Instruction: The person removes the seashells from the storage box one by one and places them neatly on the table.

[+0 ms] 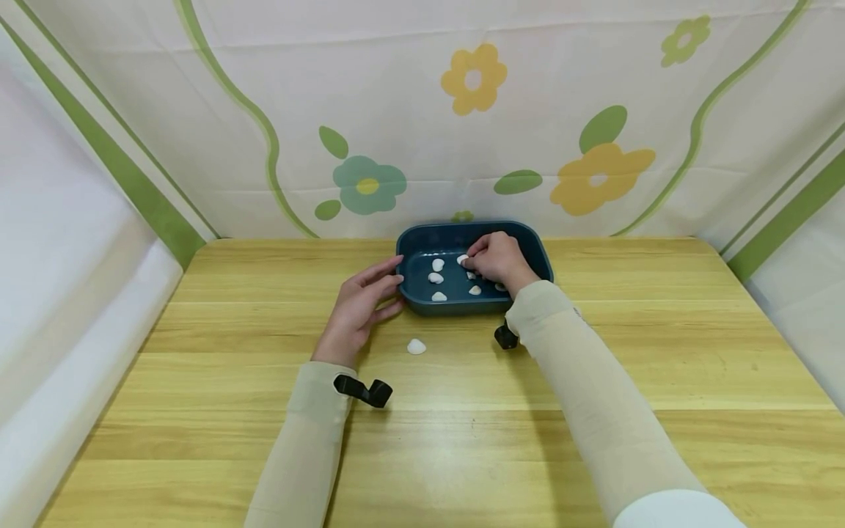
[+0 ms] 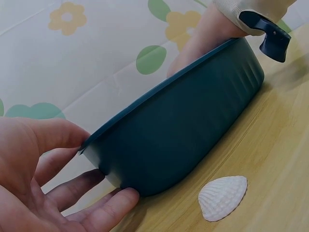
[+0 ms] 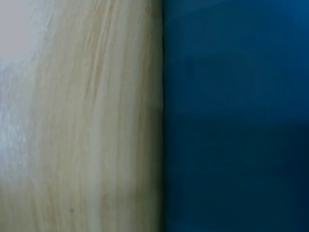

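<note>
A dark teal basin [image 1: 475,304] stands at the back of the table, with several white seashells lying apart on its floor. My left hand [image 1: 356,312] rests its fairly straight fingers against the basin's left end; the left wrist view has the fingers [image 2: 108,212] touching the outer wall and rim. Reaching in over the front rim, my right hand [image 1: 498,258] pinches a white seashell [image 1: 462,259] between thumb and fingers. Another ribbed seashell [image 2: 223,198] lies on the table in front of the basin. The right wrist view holds only the basin wall [image 3: 236,116] and tabletop, not the hand.
The wood-grain table [image 1: 231,411] carries the basin near its far edge. Behind it hangs a white cloth [image 1: 409,88] with printed flowers, close to the basin's back rim. Black camera mounts [image 1: 378,394] stick out from both wrists.
</note>
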Demonstrator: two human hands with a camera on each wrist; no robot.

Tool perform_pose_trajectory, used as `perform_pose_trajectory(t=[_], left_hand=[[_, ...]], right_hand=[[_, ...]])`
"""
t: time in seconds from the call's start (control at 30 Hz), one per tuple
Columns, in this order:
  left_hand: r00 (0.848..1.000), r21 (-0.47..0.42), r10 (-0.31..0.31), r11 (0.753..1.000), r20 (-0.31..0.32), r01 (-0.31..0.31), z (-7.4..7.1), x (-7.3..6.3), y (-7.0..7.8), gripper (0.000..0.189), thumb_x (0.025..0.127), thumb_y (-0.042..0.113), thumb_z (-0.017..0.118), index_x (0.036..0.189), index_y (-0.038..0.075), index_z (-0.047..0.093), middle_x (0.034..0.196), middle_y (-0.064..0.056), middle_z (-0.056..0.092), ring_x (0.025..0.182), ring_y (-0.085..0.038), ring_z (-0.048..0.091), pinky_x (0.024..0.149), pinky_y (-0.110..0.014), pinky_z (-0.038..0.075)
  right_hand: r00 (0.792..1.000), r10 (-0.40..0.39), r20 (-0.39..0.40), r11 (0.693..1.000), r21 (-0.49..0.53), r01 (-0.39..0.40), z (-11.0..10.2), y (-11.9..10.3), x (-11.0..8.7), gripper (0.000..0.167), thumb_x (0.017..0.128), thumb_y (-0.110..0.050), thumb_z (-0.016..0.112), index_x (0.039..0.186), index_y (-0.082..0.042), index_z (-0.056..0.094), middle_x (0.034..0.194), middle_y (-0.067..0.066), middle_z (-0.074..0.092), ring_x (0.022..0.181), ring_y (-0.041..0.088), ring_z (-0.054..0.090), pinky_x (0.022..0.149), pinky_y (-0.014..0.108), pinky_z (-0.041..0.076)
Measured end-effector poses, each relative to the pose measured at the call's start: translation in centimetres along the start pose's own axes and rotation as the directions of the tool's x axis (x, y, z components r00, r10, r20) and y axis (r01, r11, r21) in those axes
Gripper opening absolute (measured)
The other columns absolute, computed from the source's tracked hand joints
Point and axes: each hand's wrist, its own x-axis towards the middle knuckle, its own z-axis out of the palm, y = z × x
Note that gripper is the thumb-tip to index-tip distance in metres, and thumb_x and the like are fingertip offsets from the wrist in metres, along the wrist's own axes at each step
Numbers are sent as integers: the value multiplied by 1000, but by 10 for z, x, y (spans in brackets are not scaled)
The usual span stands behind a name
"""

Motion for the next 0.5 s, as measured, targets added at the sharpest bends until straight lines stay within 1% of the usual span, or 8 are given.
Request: perform_pose_trajectory(t=[0.27,0.5], left_hand=[[1000,-1,-8,1000,-1,8,1,0,-1,42,106,18,69,148,25,68,155,-4,62,117,-19,70,109,-45,60],[1000,0,-1,1000,2,1,0,0,-1,44,106,18,68,150,24,67,156,-3,61,122,-23,69,109,-45,60]], right_hand=[[1000,7,-13,1000,-13,-8,1,1,1,19,101,-29,77,110,-12,72,103,8,73,87,23,67,77,33,57],[1000,-15,-9,1000,5,15,1,1,-2,21,102,-28,76,111,-10,71,105,9,71,91,25,65,81,35,56]])
